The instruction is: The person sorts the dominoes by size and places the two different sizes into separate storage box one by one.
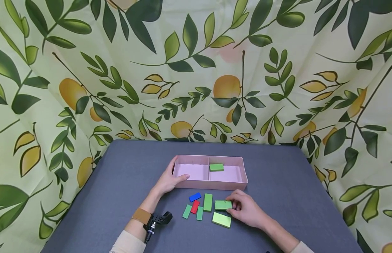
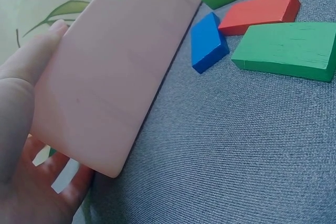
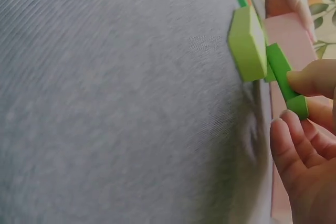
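A pink two-compartment box (image 1: 196, 184) stands near the middle of the table. My left hand (image 1: 168, 180) grips its left end, thumb over the front rim; in the left wrist view the fingers curl round the end wall. One green block (image 1: 216, 167) lies in the right compartment, against the divider. In front of the box, my right hand (image 1: 246, 209) pinches the right end of a green block (image 1: 222, 205). The right wrist view shows this green block (image 3: 281, 72) between thumb and fingers. Just nearer to me lies a light green block (image 1: 221, 220).
Left of the pinched block lie a taller green block (image 1: 207, 202), a red block (image 1: 195, 207), a blue block (image 1: 194, 197) and two small green blocks (image 1: 199, 213). A leaf-patterned cloth (image 1: 196, 77) hangs behind and beside the grey table (image 1: 135, 158).
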The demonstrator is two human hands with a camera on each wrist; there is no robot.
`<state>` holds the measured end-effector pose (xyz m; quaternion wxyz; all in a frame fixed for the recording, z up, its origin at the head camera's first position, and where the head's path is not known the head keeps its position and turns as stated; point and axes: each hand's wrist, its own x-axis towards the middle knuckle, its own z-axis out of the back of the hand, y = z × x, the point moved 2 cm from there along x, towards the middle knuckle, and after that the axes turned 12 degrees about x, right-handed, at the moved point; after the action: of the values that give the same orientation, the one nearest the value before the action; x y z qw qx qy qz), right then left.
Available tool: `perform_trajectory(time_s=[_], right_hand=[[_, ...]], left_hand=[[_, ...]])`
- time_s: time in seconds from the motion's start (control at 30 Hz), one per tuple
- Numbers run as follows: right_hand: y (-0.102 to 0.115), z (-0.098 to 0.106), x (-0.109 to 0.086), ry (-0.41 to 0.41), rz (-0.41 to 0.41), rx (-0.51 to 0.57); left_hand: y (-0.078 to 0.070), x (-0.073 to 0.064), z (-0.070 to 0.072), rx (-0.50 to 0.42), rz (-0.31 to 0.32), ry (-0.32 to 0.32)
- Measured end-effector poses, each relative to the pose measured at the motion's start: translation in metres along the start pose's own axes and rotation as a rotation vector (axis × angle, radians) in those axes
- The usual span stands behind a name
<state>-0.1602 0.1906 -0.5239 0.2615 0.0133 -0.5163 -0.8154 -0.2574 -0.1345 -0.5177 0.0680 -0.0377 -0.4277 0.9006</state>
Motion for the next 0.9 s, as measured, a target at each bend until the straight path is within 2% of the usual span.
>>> perform_trajectory(time_s=[0.47,0.9], right_hand=[[0.016,0.004,0.011,-0.071,0.115,0.066],[0.033,0.017,0.026,-0.116,0.127,0.065]], left_hand=[[0.0,0.0,-0.001,0.004,0.0,0.001],[-0.001,0.0,0.0,0.008,0.004,0.001]])
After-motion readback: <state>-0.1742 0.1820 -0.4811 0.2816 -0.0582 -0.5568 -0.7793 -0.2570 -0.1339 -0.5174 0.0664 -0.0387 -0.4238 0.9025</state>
